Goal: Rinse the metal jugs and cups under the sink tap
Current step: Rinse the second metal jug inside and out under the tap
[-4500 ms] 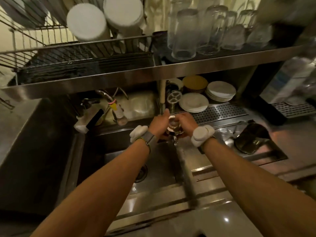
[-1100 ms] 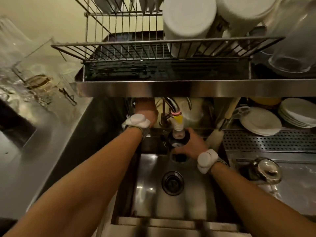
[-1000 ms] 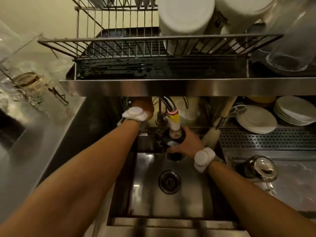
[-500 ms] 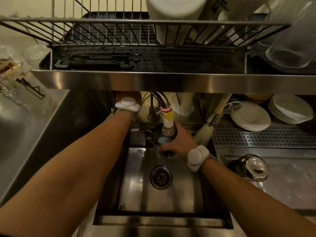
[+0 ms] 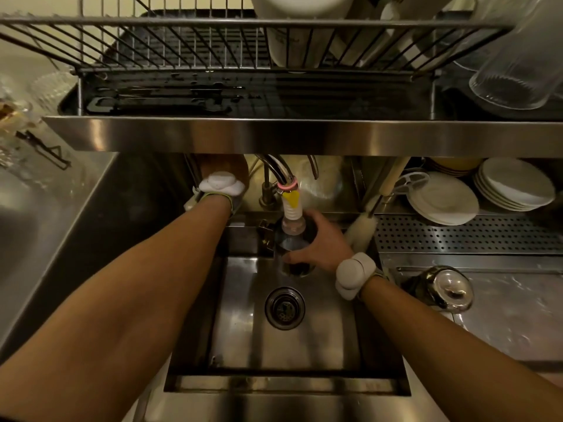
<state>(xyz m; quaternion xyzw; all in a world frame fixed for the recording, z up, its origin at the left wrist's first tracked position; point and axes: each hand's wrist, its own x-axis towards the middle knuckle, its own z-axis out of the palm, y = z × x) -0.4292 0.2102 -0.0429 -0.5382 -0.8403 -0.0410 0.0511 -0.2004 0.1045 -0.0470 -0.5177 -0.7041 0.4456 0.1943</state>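
My right hand [image 5: 324, 245] grips a dark metal jug [image 5: 294, 248] upright over the sink basin [image 5: 243, 336], its mouth right under the tap's ribbed white and yellow nozzle [image 5: 291, 208]. My left hand [image 5: 224, 167] reaches behind the tap [image 5: 278, 170], under the steel shelf; the shelf edge hides its fingers. Another shiny metal jug [image 5: 441, 289] lies on the wet counter to the right of the sink.
A steel shelf [image 5: 304, 134] with a wire dish rack, white containers and glasses hangs low over the tap. Stacked white plates [image 5: 515, 188] and a bottle brush [image 5: 362, 229] sit at the back right on a perforated drain tray. The drain [image 5: 285, 307] is mid-basin.
The view has tilted down, so the shelf sits lower in frame. My right hand keeps the jug under the nozzle; my left hand stays behind the tap.
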